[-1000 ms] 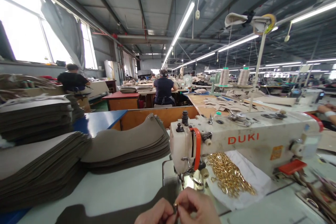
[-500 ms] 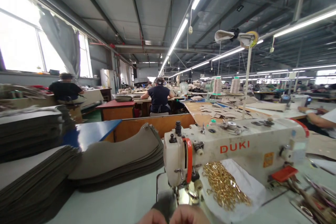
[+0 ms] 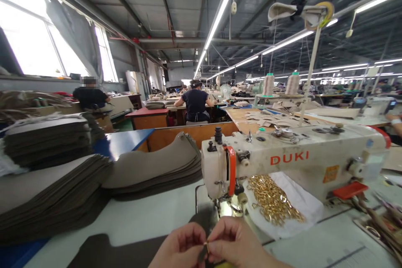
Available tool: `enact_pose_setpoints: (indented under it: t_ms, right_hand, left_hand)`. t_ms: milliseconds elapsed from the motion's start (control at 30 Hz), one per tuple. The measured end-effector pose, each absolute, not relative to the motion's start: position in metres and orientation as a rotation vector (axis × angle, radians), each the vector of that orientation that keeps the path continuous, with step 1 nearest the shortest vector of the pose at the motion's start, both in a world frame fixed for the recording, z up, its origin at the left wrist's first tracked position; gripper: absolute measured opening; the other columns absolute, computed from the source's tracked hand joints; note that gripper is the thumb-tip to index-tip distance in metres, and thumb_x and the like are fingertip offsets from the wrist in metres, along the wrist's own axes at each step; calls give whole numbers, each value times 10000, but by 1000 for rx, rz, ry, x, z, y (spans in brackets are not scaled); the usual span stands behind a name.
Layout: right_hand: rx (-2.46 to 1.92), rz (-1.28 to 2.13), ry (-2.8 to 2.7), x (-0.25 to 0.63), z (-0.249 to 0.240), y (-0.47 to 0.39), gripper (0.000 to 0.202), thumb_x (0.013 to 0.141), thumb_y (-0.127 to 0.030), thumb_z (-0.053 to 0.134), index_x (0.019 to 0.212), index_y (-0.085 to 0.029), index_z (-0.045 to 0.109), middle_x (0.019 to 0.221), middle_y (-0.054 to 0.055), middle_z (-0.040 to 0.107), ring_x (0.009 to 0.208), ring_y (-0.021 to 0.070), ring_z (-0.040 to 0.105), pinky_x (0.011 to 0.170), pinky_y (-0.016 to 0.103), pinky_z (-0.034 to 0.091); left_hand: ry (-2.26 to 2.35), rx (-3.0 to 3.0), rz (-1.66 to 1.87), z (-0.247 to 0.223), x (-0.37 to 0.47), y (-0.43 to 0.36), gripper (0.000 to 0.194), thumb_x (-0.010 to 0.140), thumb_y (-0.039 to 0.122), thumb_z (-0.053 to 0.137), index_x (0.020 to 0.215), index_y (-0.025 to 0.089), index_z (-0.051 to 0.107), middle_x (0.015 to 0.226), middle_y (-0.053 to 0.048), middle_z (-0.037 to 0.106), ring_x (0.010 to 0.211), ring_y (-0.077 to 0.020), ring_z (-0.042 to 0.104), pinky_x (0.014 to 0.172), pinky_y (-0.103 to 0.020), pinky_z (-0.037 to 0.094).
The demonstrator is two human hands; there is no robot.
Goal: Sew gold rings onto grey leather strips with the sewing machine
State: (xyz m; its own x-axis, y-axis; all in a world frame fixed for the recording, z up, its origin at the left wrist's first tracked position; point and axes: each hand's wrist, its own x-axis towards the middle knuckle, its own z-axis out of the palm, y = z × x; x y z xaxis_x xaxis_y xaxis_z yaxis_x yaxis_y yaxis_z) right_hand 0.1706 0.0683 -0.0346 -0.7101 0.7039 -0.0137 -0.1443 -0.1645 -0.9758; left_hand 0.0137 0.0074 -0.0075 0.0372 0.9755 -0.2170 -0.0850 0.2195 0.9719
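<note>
Low in the view, my left hand (image 3: 185, 245) and my right hand (image 3: 232, 240) meet just in front of the sewing machine's needle area. Both are closed in a pinch. Between the fingertips is a small gold-coloured ring (image 3: 206, 243) with a dark strip at it; the right fingers grip the ring, the left ones the strip. A dark fabric piece (image 3: 125, 251) lies on the table left of my left hand. The white sewing machine (image 3: 292, 159) stands beyond them, and a heap of gold rings (image 3: 276, 201) rests on a white cloth (image 3: 301, 192).
Stacks of grey-brown cut pieces (image 3: 56, 192) fill the left side, with another stack (image 3: 157, 167) near the machine head. Scissors and tools (image 3: 380, 226) lie at the right edge. Thread cones (image 3: 268, 84) stand behind. Other people sit farther off, one ahead (image 3: 195, 102).
The view has tilted down and turned slightly left. More of both hands now shows, with the ring between them, and the dark fabric piece at lower left has come into view.
</note>
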Motion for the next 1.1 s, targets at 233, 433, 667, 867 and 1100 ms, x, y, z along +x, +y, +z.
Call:
enact_pose_setpoints:
  t_ms: [233,433,667,867,1100]
  right_hand:
    - [-667,1634,-1747,173,-13,53,255,590,-183,728,812,-167,604,684,-24,603,619,126,558,609,239,420]
    - [-689,1174,-1978,177,-11,52,137,603,-81,623,710,-166,618,700,9,622,665,152,567,617,238,415]
    - [-619,1127,-1890,179,-17,58,83,658,-106,555,646,-161,617,665,11,618,609,128,567,571,207,424]
    - [-658,1296,-1742,175,-21,58,72,651,-109,562,634,-167,602,684,8,640,610,120,572,575,206,438]
    - [-623,1308,-1703,171,-28,60,53,653,-122,581,647,-167,608,707,16,659,615,129,586,564,208,451]
  left_hand:
    - [1336,1210,1083,-4,12,-1,85,603,209,601,636,181,528,536,58,536,489,-91,464,499,-216,354]
    - [1443,1304,1110,-8,10,0,50,595,188,564,639,187,540,540,60,512,522,-107,450,521,-227,341]
    - [1219,1084,1313,1,20,-1,117,543,129,612,548,180,507,658,38,586,525,-93,495,525,-234,388]
    - [1197,985,1319,5,19,-2,197,547,169,737,548,172,540,658,36,625,510,-88,534,545,-238,433]
    - [1288,1047,1396,8,24,-4,204,554,215,789,652,183,613,613,36,642,603,-131,585,617,-250,457]
